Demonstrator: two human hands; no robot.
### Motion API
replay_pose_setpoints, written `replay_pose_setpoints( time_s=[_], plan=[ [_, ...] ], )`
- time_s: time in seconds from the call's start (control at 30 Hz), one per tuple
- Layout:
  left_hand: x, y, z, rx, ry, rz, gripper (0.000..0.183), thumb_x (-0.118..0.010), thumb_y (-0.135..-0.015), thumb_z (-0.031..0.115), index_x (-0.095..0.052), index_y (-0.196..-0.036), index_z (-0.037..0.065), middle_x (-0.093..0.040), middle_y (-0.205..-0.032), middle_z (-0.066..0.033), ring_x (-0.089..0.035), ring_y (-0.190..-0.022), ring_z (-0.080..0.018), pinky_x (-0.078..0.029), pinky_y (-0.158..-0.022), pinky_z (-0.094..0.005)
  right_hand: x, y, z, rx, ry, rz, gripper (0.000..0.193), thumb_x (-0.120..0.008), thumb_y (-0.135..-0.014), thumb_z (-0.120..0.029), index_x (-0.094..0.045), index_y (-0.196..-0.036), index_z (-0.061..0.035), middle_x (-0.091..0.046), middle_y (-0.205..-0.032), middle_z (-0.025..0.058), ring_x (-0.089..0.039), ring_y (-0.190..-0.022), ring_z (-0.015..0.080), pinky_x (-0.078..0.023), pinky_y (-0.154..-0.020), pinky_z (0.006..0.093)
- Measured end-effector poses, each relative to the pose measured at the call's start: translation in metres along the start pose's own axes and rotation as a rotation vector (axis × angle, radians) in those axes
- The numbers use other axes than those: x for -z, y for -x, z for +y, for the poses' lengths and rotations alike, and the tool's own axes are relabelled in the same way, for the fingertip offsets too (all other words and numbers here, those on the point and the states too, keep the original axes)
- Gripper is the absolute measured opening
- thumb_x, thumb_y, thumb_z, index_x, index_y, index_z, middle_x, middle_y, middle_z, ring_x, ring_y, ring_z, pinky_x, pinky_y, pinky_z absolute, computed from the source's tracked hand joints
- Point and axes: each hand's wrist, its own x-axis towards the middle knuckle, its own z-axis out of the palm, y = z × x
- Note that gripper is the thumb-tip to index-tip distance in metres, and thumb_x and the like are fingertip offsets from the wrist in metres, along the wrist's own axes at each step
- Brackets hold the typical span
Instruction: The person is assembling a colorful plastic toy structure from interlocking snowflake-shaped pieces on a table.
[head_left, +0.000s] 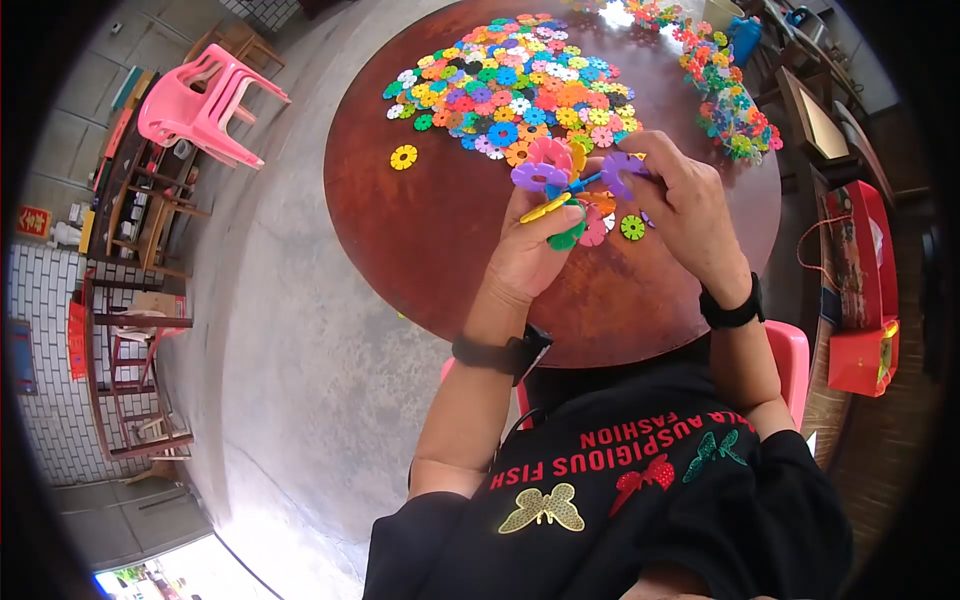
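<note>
Together, both hands hold a cluster of linked plastic discs (570,195).
Left hand (530,250) grips its near side; right hand (685,205) apparently pinches a purple disc (620,170) above the round worktop (440,230).

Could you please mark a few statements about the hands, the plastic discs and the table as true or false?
1. Both hands hold a cluster of joined discs above the round brown table. True.
2. The left hand rests flat on the table. False: it is raised, gripping the cluster.
3. A pile of loose discs lies beyond the hands. True.
4. The right hand pinches a purple disc. True.
5. The stacked chairs are blue. False: pink.
</note>
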Motion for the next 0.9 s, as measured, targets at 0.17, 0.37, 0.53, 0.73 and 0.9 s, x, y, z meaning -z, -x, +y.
replay_pose_setpoints(
  time_s=[0.17,0.37,0.53,0.73,0.9],
  plan=[
    [-0.002,0.0,-0.002,-0.034,-0.033,-0.001,0.058,-0.06,-0.079,-0.004,-0.041,-0.132,0.007,-0.052,-0.126,-0.0141,-0.054,-0.114,-0.0246,-0.047,-0.092,-0.037,0.002,0.002,0.0,0.023,0.031,-0.047,0.017,-0.058,-0.082,-0.007,-0.05,-0.097,-0.0035,-0.059,-0.078,0.0139,-0.059,-0.072,0.0332,-0.043,-0.061,0.0399],
    [-0.001,0.008,0.001,0.046,-0.094,-0.038,0.06,-0.062,-0.077,-0.006,-0.04,-0.131,0.007,-0.053,-0.124,-0.0126,-0.061,-0.1,-0.0236,-0.054,-0.075,-0.0325,0.013,0.002,0.003,0.029,-0.01,-0.059,0.014,-0.057,-0.08,-0.005,-0.056,-0.094,-0.003,-0.06,-0.074,0.016,-0.059,-0.069,0.0338,-0.044,-0.059,0.04],
    [0.004,0.009,-0.007,0.007,-0.099,-0.026,0.063,-0.063,-0.075,-0.008,-0.039,-0.131,0.008,-0.051,-0.123,-0.0107,-0.06,-0.099,-0.0231,-0.054,-0.073,-0.0341,0.014,0.004,0.004,0.062,-0.075,-0.025,0.015,-0.057,-0.078,-0.003,-0.059,-0.092,-0.0021,-0.059,-0.07,0.016,-0.059,-0.067,0.0337,-0.045,-0.058,0.04],
    [0.002,0.012,-0.001,0.093,-0.09,-0.067,0.068,-0.065,-0.073,-0.01,-0.038,-0.133,0.008,-0.049,-0.123,-0.008,-0.059,-0.098,-0.0209,-0.053,-0.074,-0.0342,0.014,0.008,-0.001,0.106,0.004,-0.088,0.015,-0.056,-0.079,-0.005,-0.056,-0.094,-0.0035,-0.058,-0.07,0.0157,-0.058,-0.067,0.0342,-0.044,-0.058,0.0413],
    [0.005,0.014,-0.002,0.116,-0.124,-0.069,0.069,-0.066,-0.073,-0.009,-0.037,-0.133,0.008,-0.05,-0.121,-0.0076,-0.059,-0.095,-0.0203,-0.053,-0.074,-0.035,0.011,0.012,-0.005,0.157,0.016,-0.106,0.017,-0.055,-0.082,-0.005,-0.051,-0.098,-0.0039,-0.059,-0.077,0.0155,-0.057,-0.07,0.0351,-0.043,-0.058,0.0422]
  ],
)
